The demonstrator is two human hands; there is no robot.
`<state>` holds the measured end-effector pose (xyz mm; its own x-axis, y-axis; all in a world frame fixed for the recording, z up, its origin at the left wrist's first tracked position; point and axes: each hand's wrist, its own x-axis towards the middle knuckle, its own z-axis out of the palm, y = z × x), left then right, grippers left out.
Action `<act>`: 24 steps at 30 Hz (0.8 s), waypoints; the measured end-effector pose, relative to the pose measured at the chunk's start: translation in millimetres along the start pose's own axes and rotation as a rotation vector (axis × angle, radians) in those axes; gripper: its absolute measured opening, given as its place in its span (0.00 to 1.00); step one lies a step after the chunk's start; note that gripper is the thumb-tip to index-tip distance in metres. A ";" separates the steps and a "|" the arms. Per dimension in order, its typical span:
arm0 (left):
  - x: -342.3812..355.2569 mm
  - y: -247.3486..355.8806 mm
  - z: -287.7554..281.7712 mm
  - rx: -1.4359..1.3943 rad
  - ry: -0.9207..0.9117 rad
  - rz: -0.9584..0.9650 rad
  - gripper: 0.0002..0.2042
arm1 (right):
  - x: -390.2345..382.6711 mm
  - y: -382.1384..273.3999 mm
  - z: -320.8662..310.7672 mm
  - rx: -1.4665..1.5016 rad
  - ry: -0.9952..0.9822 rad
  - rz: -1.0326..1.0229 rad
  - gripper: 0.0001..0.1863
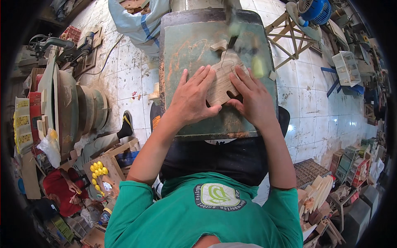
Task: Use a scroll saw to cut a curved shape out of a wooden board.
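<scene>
A pale wooden piece (220,86) with pencilled curves lies on a worn green metal machine table (178,49), against a narrow vertical blade (232,41) whose surroundings are blurred. My left hand (192,95) lies open on the piece's left side, fingertips on its top, thumb at the near edge. My right hand (251,99) presses on the right side with fingers spread and stretched, thumb at the lower edge. A small offcut (218,45) sits just beyond the piece, left of the blade.
Left are a large white sack (134,27), machinery (68,107) and a seated co-worker in red (58,188) beside yellow objects (99,169). Right are a wooden stand (289,41), blue fan (314,10), plastic crate (346,68) and stacked wood strips (316,192).
</scene>
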<state>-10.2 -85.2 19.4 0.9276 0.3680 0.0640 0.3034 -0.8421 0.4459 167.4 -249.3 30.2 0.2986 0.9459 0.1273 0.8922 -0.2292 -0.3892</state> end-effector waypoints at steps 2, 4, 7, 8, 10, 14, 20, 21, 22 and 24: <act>0.5 -1.8 0.1 0.003 0.001 0.005 0.51 | 0.7 0.3 1.8 -0.036 0.030 -0.026 0.43; 0.9 -3.0 0.1 0.001 -0.007 0.009 0.51 | 0.2 0.6 3.1 -0.071 0.063 -0.047 0.43; 1.6 -3.6 -0.5 -0.022 -0.003 0.001 0.52 | -0.1 0.9 4.8 -0.058 0.052 -0.025 0.43; 1.8 -3.7 -1.0 -0.017 -0.004 0.007 0.52 | 0.2 0.7 5.6 -0.060 0.064 -0.030 0.43; 2.6 -4.1 -2.1 -0.022 -0.014 -0.001 0.52 | 0.1 0.6 6.0 -0.063 0.081 -0.030 0.43; 5.1 -8.0 -4.8 -0.033 -0.029 0.009 0.52 | -1.0 -2.7 8.7 -0.037 0.061 0.004 0.42; 7.8 -10.9 -9.2 -0.024 -0.070 0.017 0.52 | -0.3 -8.4 12.4 -0.072 0.107 0.018 0.41; 8.2 -11.0 -10.2 -0.032 -0.071 0.015 0.51 | -0.3 -9.9 12.4 -0.082 0.085 0.052 0.41; 8.6 -10.4 -10.7 -0.039 -0.080 0.009 0.50 | -0.8 -11.0 11.8 -0.069 0.110 0.035 0.41; 7.3 -8.4 -11.6 0.006 -0.094 0.033 0.48 | -1.6 -12.8 10.0 0.040 0.065 0.072 0.40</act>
<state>-8.5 -70.8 26.5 0.9534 0.3016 -0.0060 0.2734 -0.8555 0.4397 152.0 -245.5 25.8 0.3838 0.9102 0.1557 0.8537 -0.2855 -0.4356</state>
